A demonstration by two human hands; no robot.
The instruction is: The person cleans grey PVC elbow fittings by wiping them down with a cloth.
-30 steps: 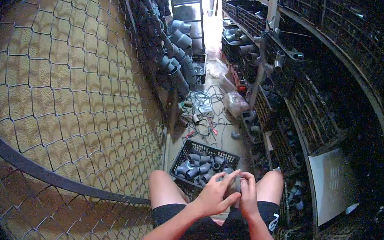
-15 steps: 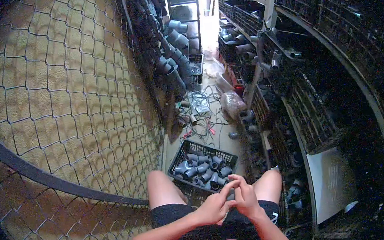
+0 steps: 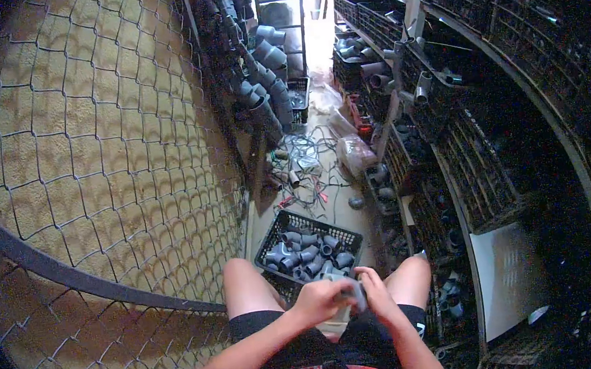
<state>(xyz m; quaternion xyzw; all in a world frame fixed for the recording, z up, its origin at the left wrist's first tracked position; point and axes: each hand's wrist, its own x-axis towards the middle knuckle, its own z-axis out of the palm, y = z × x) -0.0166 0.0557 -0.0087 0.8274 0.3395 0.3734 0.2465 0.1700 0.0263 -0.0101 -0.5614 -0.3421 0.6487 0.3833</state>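
Observation:
A grey pipe fitting [image 3: 352,294], smeared by motion, is in my left hand [image 3: 317,302], whose fingers close around it. My right hand [image 3: 378,294] meets the fitting from the right, fingers bent against its edge; their exact hold is partly hidden. Just beyond both hands, a black plastic crate [image 3: 348,239] stands on the floor between my knees. Several grey pipe elbows and tees [image 3: 308,254] lie jumbled inside it.
Wire mesh [image 3: 91,155] with a dark metal rail runs along the left. Shelves of black crates [image 3: 481,165] line the right. Large grey fittings [image 3: 269,56] are stacked back left. Cords [image 3: 307,156] and a plastic bag [image 3: 356,155] lie on the floor ahead.
My hands, earlier with fingers touching above my lap, have drawn slightly apart. A grey pipe fitting now shows between them. My left hand has shifted a little up.

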